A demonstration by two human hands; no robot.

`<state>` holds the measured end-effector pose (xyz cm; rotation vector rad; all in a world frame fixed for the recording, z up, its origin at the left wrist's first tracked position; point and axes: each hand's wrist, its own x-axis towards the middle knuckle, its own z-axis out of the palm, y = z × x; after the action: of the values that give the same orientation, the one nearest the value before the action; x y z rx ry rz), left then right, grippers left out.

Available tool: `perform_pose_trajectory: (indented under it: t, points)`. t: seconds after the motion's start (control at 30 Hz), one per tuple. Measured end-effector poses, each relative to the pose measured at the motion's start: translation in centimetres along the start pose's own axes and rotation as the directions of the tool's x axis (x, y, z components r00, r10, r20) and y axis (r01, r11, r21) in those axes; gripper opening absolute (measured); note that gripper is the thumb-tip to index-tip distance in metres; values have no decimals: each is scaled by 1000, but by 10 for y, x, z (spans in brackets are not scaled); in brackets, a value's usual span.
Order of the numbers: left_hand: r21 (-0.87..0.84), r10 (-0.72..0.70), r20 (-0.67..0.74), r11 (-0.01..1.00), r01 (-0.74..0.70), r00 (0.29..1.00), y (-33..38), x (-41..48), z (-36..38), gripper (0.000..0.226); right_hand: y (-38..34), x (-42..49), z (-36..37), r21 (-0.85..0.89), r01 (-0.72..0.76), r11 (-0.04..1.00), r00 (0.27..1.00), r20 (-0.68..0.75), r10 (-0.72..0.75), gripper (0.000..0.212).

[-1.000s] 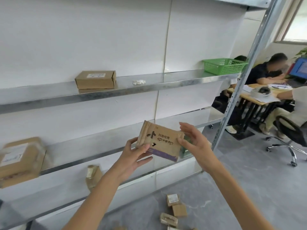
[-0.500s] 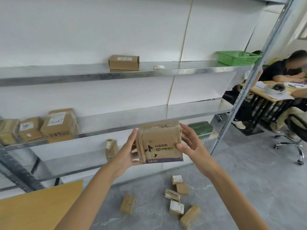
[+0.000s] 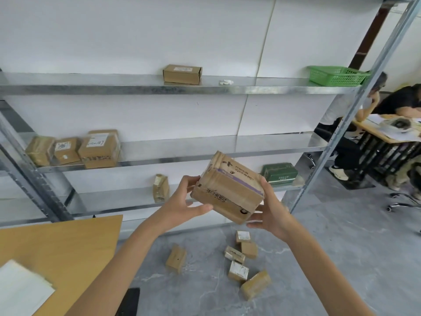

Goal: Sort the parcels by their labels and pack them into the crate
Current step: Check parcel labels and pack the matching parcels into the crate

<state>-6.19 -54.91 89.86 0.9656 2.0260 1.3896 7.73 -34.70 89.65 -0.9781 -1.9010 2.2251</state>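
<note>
Head view: left hand (image 3: 182, 201) & right hand (image 3: 271, 213) grip opposite ends of a cardboard parcel (image 3: 227, 190) mid-air in front of shelves (image 3: 159, 161), now tipped to a fresh face, prob. label hunt, parcel unsorted.

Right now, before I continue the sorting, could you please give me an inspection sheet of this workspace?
Surface: metal rack against a white wall; grey floor below.
Job's things: held parcel, tilted, in front of the rack; three parcels at the middle shelf's left end; brown box on the top shelf; small parcel and green box on the lower shelf; loose parcels on the floor; green basket at the top shelf's right end.
Clutter: white scrap on the top shelf; white sheets on the wooden table.
Grippers: left hand and right hand grip the held parcel at opposite ends.
Cables: nothing seen.
Surroundings: seated people at a desk on the right; office chair.
</note>
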Motion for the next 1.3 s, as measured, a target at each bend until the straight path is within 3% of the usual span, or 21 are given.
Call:
perform_pose_trajectory:
  t: [0.13, 0.27, 0.33, 0.47, 0.57, 0.73, 1.0, 1.3]
  points:
    - [-23, -93, -72, 996, 91, 993, 5, -17, 0, 50, 6, -10, 0, -9, -8, 1000, 999, 52, 8, 72]
    - [-242, -250, -39, 942, 234, 967, 9, -45, -3, 56, 14, -20, 5, -44, 216, 975, 963, 176, -205, 50]
    - [-249, -248, -40, 940, 231, 968, 4, -65, -3, 50, 19, -26, 13, -37, 291, 956, 932, 238, -274, 54]
    - [-168, -262, -174, 958, 233, 949, -15, -111, -8, 37, 33, -43, 38, -58, 325, 944, 912, 283, -297, 56]
    - [-148, -284, -228, 956, 255, 931, -26, -149, -16, 32, 49, -64, 67, -125, 292, 948, 935, 244, -255, 58]
    - [-96, -334, -240, 943, 320, 912, -42, -222, -33, 31, 85, -104, 125, -194, 234, 953, 965, 162, -204, 39]
    - [-115, -404, -348, 914, 389, 846, -88, -388, -85, 19, 162, -207, 255, -225, 125, 966, 982, 168, -88, 43]
    - [-98, -537, -303, 840, 534, 787, -129, -533, -113, 25, 246, -306, 345, -234, -18, 972, 980, 189, 64, 38]
